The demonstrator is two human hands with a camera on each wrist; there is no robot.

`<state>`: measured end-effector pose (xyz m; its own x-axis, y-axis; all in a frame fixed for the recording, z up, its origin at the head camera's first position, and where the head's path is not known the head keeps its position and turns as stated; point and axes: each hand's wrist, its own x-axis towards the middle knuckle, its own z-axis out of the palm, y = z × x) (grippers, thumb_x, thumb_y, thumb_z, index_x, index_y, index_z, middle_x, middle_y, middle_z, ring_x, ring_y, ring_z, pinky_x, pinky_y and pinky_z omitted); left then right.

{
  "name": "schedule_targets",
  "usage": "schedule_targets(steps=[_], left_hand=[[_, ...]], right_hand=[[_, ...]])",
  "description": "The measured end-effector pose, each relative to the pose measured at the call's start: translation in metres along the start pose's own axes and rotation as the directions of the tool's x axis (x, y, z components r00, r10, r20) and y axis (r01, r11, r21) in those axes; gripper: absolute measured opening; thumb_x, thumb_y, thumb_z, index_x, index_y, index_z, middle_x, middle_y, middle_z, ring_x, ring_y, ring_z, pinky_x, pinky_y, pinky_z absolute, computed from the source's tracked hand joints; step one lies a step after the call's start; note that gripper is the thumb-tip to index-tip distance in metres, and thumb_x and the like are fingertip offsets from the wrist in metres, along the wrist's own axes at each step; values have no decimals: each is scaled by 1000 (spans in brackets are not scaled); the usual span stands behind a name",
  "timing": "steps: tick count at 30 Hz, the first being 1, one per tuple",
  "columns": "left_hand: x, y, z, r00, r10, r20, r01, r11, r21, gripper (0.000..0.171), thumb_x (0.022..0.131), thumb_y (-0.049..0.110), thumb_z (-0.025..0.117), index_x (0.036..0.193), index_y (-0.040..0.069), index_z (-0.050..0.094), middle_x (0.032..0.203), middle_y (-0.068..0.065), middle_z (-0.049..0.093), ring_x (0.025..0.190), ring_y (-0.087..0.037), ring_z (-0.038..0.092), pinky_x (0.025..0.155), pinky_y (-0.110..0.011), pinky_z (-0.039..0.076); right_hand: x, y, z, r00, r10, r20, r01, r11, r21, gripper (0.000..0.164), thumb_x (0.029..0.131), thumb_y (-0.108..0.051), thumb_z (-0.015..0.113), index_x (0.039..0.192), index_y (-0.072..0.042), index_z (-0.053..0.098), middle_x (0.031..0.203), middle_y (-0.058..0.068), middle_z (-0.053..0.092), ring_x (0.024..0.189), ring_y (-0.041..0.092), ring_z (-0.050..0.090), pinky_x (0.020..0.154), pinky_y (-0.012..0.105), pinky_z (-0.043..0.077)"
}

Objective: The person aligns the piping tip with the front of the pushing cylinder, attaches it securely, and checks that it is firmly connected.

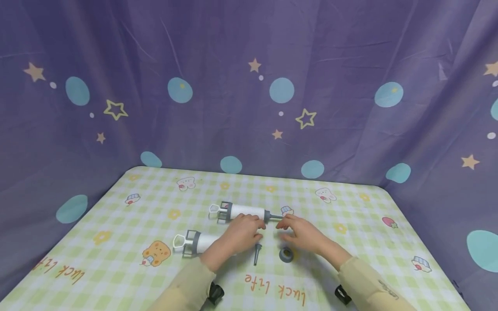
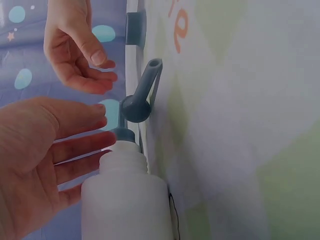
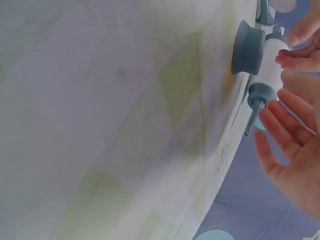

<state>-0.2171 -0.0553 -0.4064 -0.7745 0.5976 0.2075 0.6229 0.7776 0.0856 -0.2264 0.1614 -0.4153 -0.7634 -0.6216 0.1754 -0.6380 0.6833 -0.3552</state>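
Two toy-like syringes with white barrels and looped white plunger handles lie on the table. The farther syringe (image 1: 247, 211) has a grey collar and thin grey nozzle fitted at its right end. On the nearer syringe (image 1: 206, 242), the threaded white neck (image 2: 122, 162) is bare in the left wrist view; my left forearm partly covers this syringe in the head view. A loose grey nozzle (image 1: 256, 255) and a grey ring-shaped cap (image 1: 286, 255) lie to its right. My left hand (image 1: 243, 231) hovers over the nozzle, fingers loosely bent. My right hand (image 1: 300, 233) hangs behind the cap, holding nothing.
A green-checked cloth (image 1: 350, 268) with printed drawings covers the table. Behind it and at both sides hangs a purple curtain (image 1: 233, 116) with stars and dots. Black wrist bands (image 1: 215, 293) show at both sleeves.
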Motion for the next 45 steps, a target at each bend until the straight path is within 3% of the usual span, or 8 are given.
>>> schedule_targets(steps=[5,10,16,29,37,45], left_hand=[[-1,2,3,1000,30,11,-29,999,-19,16,81,26,66,95,20,68,92,7,64,85,-12,60,73,-30,44],[-4,5,6,999,43,9,-43,999,-15,14,79,27,67,92,20,69,88,8,64,81,-11,59,70,-29,43],[-6,7,7,996,65,62,-64,998,-13,14,77,29,69,88,20,69,82,7,63,73,-7,57,68,-25,43],[-7,5,7,992,49,116,-45,998,-37,13,76,27,70,86,18,69,70,11,57,61,-3,48,61,-21,40],[-12,1,1,995,30,98,-27,999,-33,15,74,29,71,83,17,70,77,8,66,71,-8,58,71,-27,44],[-12,1,3,992,23,121,-20,999,-25,12,72,28,72,79,20,69,70,12,61,67,-5,53,69,-27,40]], right_hand=[[-5,0,-1,997,-9,80,5,999,49,23,82,-24,65,103,-14,63,97,-3,61,98,15,58,85,34,46],[-11,1,-1,988,-21,156,3,993,114,31,79,-34,68,103,-16,63,98,-5,60,91,8,56,81,29,46],[-16,-2,-1,977,-27,212,2,993,114,34,74,-38,72,101,-19,64,97,-10,58,90,6,55,83,27,45],[-19,-2,-1,973,-57,225,47,998,51,35,70,-39,74,98,-20,63,93,-12,55,86,3,51,81,26,44],[-19,-1,0,974,-56,220,48,998,39,35,70,-39,75,97,-21,63,93,-13,54,86,3,51,82,26,44],[-21,-1,0,976,-53,212,46,998,36,32,70,-36,75,96,-21,63,92,-13,55,86,3,51,81,25,44]])
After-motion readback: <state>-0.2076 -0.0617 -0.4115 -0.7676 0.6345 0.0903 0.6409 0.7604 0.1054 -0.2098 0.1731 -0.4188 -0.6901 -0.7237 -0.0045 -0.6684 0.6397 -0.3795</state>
